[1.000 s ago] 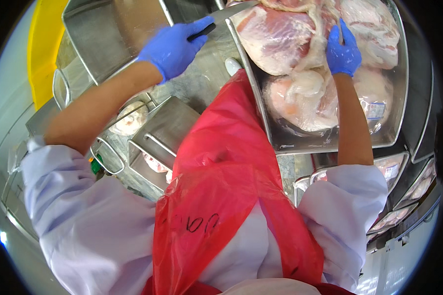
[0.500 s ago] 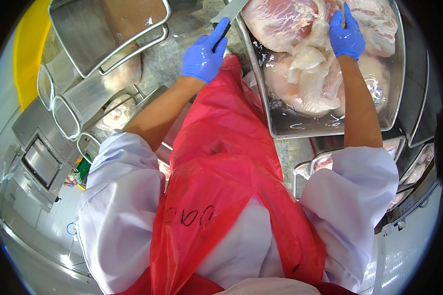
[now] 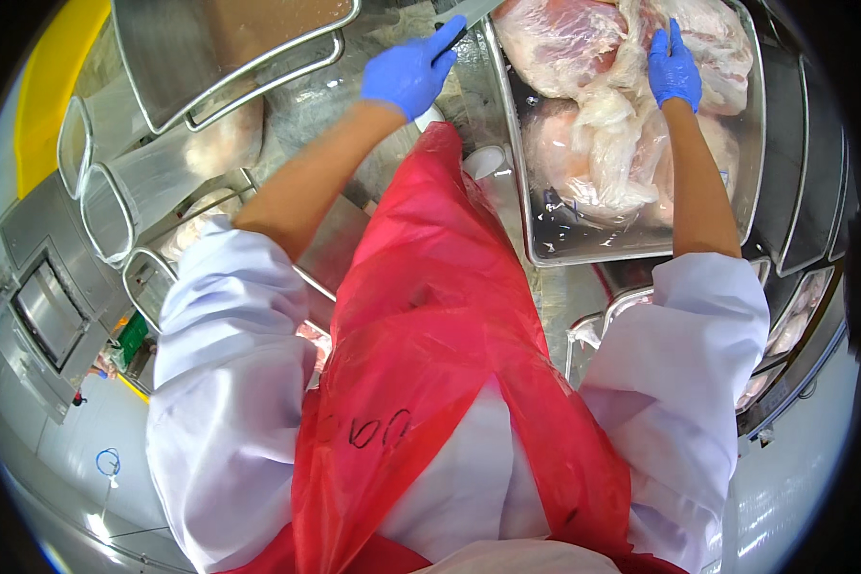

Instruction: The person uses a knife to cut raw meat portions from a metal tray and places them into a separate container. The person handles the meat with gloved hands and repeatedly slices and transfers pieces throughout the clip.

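Note:
My left hand, in a blue glove, is closed around the dark handle of a knife. The wide, pale blade points up and right, past the upper edge of the picture, near the rim of a deep metal tray. Large pieces of raw pale-pink meat with loose whitish skin or fat lie in that tray. On top of them rests my right hand, also gloved in blue, its fingers stretched out. What lies under its palm is hidden.
At upper left a metal pan holds brownish liquid. Below it lie clear containers with pale meat. A white round cup-like thing sits beside the meat tray. More metal trays stand along the right. My red apron hangs between my arms.
The whole view has shifted a little. My left hand with the knife has moved slightly up and to the right. My right hand stays on the meat, its fingers now closer together.

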`<state>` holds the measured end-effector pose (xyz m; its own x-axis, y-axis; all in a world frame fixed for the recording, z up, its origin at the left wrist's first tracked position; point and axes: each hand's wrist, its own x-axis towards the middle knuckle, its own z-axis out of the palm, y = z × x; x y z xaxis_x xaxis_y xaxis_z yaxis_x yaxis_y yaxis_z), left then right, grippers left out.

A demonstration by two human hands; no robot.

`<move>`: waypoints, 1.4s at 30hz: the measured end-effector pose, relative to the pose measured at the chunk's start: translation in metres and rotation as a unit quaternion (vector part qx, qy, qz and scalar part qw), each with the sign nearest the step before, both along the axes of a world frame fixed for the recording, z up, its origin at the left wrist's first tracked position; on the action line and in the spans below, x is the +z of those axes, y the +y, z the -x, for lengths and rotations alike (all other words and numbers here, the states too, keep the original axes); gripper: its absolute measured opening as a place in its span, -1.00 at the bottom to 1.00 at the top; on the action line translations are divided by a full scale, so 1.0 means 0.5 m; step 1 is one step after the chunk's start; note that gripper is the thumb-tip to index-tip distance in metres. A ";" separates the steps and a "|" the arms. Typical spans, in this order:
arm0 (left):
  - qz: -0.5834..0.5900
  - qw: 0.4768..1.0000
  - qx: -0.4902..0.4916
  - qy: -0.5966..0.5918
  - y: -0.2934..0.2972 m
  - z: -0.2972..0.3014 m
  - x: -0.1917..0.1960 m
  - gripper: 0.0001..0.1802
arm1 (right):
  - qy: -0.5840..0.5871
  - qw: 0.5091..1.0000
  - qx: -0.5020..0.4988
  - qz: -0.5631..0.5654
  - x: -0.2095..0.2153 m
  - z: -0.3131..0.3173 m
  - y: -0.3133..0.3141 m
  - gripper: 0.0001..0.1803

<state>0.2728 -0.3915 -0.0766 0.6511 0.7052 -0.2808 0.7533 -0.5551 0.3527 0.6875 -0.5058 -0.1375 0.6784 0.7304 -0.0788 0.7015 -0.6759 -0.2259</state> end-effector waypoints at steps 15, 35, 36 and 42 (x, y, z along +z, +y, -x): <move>0.124 0.992 -0.022 0.020 0.106 -0.080 0.168 -0.46 | 0.030 0.990 -0.134 0.036 0.062 0.054 0.073 0.01; 0.024 0.995 0.055 -0.074 -0.041 -0.041 -0.053 -0.39 | 0.023 0.990 -0.131 0.044 0.042 0.041 0.043 -0.03; 0.005 0.995 0.057 -0.077 -0.039 -0.024 -0.071 -0.40 | 0.032 0.990 -0.128 0.042 0.035 0.048 0.058 -0.03; 0.008 1.000 -0.009 -0.019 0.018 -0.010 -0.037 -0.38 | 0.048 0.989 -0.133 0.051 0.055 0.060 0.063 0.00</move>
